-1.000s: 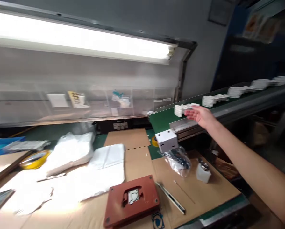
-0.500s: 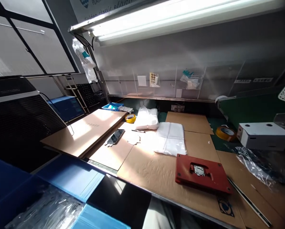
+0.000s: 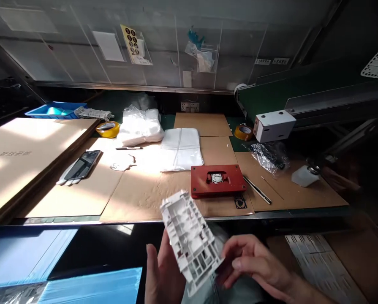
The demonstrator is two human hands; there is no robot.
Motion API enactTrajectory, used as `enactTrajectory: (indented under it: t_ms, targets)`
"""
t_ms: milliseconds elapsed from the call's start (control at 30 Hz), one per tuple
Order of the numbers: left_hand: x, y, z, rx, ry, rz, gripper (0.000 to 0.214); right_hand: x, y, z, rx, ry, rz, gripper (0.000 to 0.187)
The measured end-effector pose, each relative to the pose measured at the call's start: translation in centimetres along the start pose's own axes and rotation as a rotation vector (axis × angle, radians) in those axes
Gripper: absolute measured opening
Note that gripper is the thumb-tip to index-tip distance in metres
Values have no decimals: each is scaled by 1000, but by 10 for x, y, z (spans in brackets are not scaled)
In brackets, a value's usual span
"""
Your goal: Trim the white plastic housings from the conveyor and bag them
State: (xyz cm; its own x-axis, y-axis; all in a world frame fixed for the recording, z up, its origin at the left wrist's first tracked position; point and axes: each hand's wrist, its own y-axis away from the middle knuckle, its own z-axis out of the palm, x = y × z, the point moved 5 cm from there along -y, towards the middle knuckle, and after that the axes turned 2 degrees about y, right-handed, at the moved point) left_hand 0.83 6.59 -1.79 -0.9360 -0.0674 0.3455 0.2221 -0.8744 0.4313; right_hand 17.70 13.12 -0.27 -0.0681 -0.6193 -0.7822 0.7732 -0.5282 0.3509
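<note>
A white moulded plastic part (image 3: 191,238), ribbed and full of small compartments, is tilted above my lap in front of the bench edge. My left hand (image 3: 165,274) supports it from the left, its fingers partly hidden behind the part and its thumb standing apart. At the part's lower right corner my right hand (image 3: 255,264) has its fingers curled in and touching; their tips are dark and slightly blurred. Just beyond the part, a red block fixture (image 3: 201,185) lies on the cardboard-covered bench, with a small metallic piece (image 3: 217,178) in its recess.
White bagged stacks (image 3: 184,147) and a phone on a glove (image 3: 85,164) lie on the bench. Right of the fixture are a thin tool (image 3: 257,190), a white box (image 3: 275,126) and a small bottle (image 3: 305,175). Blue sheets (image 3: 93,287) lie low at left; cardboard stands stacked (image 3: 33,156).
The view has turned right and down. Both my hands and the white plastic part have come into view. The fixture and bench items look unmoved.
</note>
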Motion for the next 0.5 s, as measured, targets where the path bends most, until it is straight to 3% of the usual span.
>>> enactTrajectory:
  t_ms: [67,133,267,367,500]
  targets:
    - [-12,8,-13,29,56,-172,47,19,2,-14,-18,141,100,28]
    - [-24,17,-27,68,78,-270,42,6,4,-53,116,344,86,38]
    - [-40,30,-40,205,93,-296,53,-81,7,-155,847,995,-375,26]
    - [-42,37,-35,242,83,-283,59,-107,-16,-201,909,1109,-405,23]
    - [-34,43,-24,198,45,-239,57,-104,-41,-226,839,1032,-329,21]
